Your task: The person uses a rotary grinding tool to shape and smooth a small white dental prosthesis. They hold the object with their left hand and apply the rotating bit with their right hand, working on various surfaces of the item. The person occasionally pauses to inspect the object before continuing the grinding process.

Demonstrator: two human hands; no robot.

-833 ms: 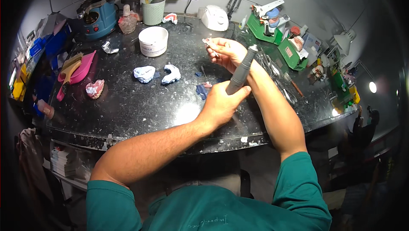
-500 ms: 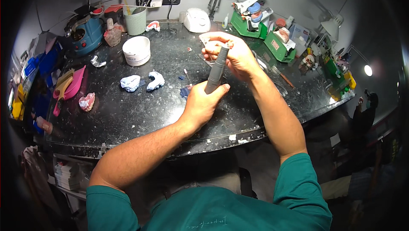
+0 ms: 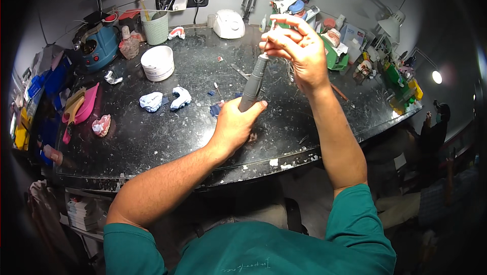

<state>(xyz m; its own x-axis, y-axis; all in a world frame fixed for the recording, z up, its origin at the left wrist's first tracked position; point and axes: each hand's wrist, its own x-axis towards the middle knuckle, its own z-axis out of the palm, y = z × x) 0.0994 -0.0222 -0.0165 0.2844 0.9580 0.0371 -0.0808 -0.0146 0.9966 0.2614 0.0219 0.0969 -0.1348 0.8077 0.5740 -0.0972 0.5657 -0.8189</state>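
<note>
My left hand (image 3: 231, 129) is wrapped round the lower body of a grey rotary handpiece (image 3: 252, 84), which tilts up and away over the bench. Just above its metal nose, my right hand (image 3: 299, 54) pinches a thin bur (image 3: 274, 25) between bent fingers. The bur's slim shank lines up with the nose; whether it sits inside I cannot tell. Below the handpiece, left of it, a small brush-like bit (image 3: 217, 88) and dark blue scraps (image 3: 216, 109) lie on the black bench (image 3: 152, 148).
Two pale blue-white plaster pieces (image 3: 150, 102) and a white tub (image 3: 157, 63) stand left of my hands. Further left are a pink dustpan (image 3: 86, 107) with a brush and a pink-white dental model (image 3: 101, 125). A white device (image 3: 229, 24) and green boxes (image 3: 337, 58) line the back.
My right hand has risen and shifted right, its fingers now above the handpiece's nose with the thin bur showing. The handpiece has moved slightly left in my left hand.
</note>
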